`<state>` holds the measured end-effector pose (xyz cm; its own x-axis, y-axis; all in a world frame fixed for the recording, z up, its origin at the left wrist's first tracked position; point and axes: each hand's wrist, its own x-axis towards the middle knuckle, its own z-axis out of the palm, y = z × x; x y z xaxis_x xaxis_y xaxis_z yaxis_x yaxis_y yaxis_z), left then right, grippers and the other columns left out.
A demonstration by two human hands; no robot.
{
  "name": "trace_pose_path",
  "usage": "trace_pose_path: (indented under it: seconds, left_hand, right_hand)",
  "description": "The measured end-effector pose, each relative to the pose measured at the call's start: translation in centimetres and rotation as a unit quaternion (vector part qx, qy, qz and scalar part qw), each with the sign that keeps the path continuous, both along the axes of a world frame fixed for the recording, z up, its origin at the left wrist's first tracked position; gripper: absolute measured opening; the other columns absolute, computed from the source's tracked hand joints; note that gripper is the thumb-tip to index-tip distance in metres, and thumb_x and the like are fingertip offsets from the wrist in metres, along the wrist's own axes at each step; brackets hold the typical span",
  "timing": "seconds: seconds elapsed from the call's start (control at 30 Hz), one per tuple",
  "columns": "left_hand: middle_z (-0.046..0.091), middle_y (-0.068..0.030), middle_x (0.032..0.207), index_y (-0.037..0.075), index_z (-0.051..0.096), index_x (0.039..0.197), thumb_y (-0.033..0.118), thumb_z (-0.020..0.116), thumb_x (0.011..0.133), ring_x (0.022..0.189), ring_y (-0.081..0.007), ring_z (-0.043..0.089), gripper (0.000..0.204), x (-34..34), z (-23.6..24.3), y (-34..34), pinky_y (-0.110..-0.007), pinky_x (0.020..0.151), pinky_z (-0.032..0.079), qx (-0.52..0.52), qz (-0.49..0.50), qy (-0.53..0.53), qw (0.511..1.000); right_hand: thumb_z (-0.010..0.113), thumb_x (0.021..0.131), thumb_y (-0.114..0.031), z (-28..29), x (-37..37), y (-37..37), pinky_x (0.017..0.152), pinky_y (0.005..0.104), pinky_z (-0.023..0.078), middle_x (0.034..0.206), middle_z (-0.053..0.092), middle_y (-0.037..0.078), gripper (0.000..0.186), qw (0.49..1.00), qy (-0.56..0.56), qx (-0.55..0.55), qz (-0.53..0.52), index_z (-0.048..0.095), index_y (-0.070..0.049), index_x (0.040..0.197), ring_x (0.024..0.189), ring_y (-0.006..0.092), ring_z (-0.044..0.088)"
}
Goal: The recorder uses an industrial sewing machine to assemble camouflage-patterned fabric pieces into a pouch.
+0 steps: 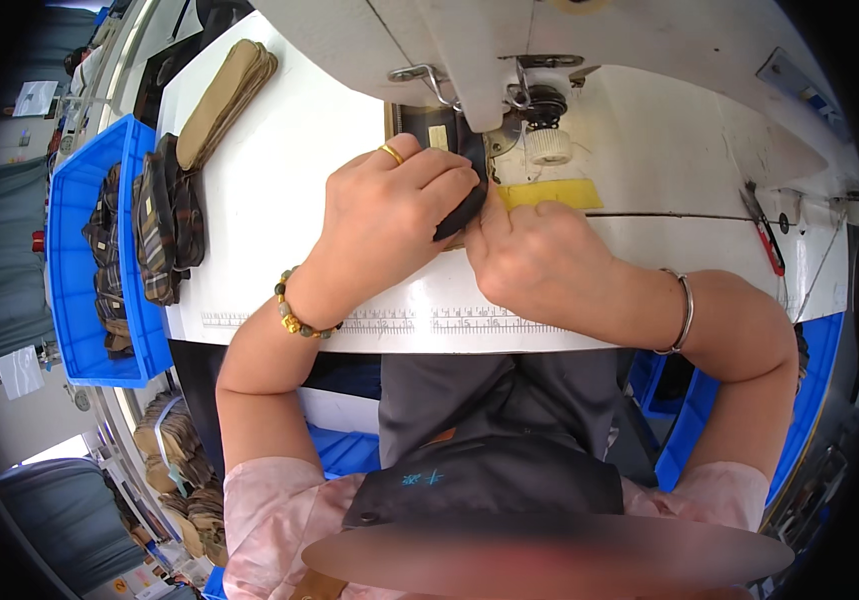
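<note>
A dark fabric piece point(465, 214) with a small pale label and tan edging lies beneath the head of a white sewing machine point(479, 60). My left hand point(394, 220), fingers curled and closed, grips its near part. Close on the other side, my right hand point(539, 255) is closed, with its fingertips pressed against the fabric's right edge. The fingers partly cover the piece, and the machine hides the stitching spot.
Folded tan pieces point(224, 105) and plaid fabric pieces point(164, 220) lie at the table's left. A blue bin point(67, 270) beside them holds more plaid pieces. Red-handled snips point(767, 232) rest at right. A yellow strip point(554, 194) and a printed ruler point(409, 322) mark the white table.
</note>
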<state>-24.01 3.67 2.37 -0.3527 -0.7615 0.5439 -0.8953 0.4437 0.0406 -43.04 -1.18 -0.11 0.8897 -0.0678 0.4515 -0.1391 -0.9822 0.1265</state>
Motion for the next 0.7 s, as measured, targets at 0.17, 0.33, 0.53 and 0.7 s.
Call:
trace_pose_path:
  seconds: [0.17,0.33,0.53,0.7]
  left_hand:
    - [0.069,-0.0065,0.073,0.002,0.072,0.085,0.017,0.081,0.080,0.058,-0.0192,0.063,0.019,1.6,0.8,-0.4,-0.028,0.054,0.050,0.144,0.115,0.167,0.969]
    - [0.066,-0.0088,0.066,-0.002,0.071,0.090,0.019,0.078,0.089,0.057,-0.0110,0.063,0.023,2.0,0.6,-0.9,-0.025,0.053,0.048,0.236,0.180,0.356,0.886]
    - [0.070,-0.0093,0.075,-0.002,0.071,0.090,0.012,0.079,0.085,0.061,-0.0146,0.063,0.016,1.6,0.5,-0.4,-0.025,0.058,0.049,0.124,0.118,0.341,0.924]
    - [0.068,-0.0060,0.079,0.004,0.070,0.084,0.006,0.078,0.076,0.074,-0.0256,0.063,0.011,0.7,1.7,0.3,-0.032,0.064,0.052,0.111,0.021,0.128,0.985]
  right_hand:
    - [0.065,0.069,-0.012,0.3,-0.4,0.2,0.046,0.0273,0.046,0.102,0.070,0.033,0.038,0.998,0.042,-0.037,-0.008,0.071,0.011,0.098,0.051,0.0151,0.060]
    - [0.065,0.069,-0.011,0.3,-0.4,0.2,0.045,0.0262,0.045,0.102,0.070,0.034,0.037,0.998,0.053,-0.042,-0.007,0.071,0.011,0.098,0.049,0.0143,0.059]
    - [0.065,0.063,-0.013,0.2,-0.2,0.2,0.043,0.0272,0.044,0.097,0.069,0.037,0.038,0.999,0.023,-0.046,-0.003,0.073,0.011,0.091,0.048,0.0152,0.059]
    - [0.065,0.058,-0.017,0.3,-0.1,0.2,0.042,0.0286,0.045,0.093,0.069,0.039,0.038,1.000,-0.007,-0.024,0.008,0.074,0.010,0.083,0.051,0.0180,0.063]
